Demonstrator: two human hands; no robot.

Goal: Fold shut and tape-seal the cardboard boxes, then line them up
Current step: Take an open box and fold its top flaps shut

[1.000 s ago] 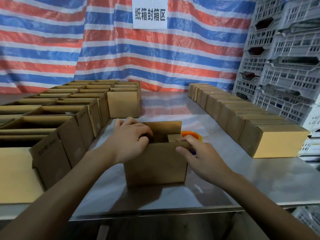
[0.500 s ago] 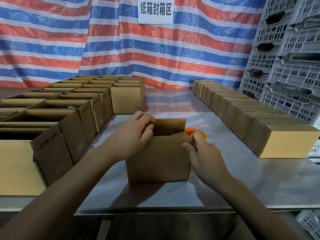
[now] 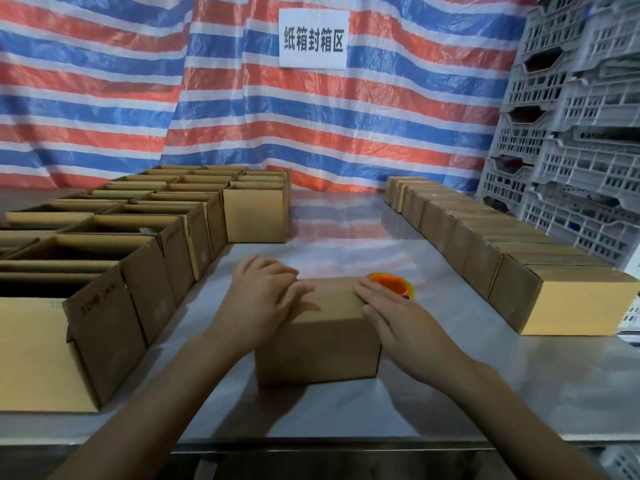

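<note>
At the centre of the steel table, near its front edge, stands the box being worked on, its top flaps folded flat. Left hand and right hand lie palm-down on the top, one at each end. Their fingers are straight and loosely spread and point toward the middle, and neither hand pinches anything. The posture probably has one purpose: cardboard flaps spring upward unless weighted, so flat pressure from both sides holds the seam closed until tape can bridge it. No tape is visible on this box, so folding appears complete and sealing not yet begun.

Just behind the box, at its far right corner and close to the right fingertips, sits the orange tape roll, partly hidden. Placed there, it could be fetched by the right hand while the left alone holds the flaps down.

To the left, open boxes stand packed in rows with flaps upright, apparently the supply awaiting closure. Along the right side, closed boxes form a single line running away from the viewer, side against side. Whether each bears tape cannot be told. The present box would probably join that line at its near end.

Behind hang a striped tarp and a printed sign. Grey plastic crates are stacked at the right.
</note>
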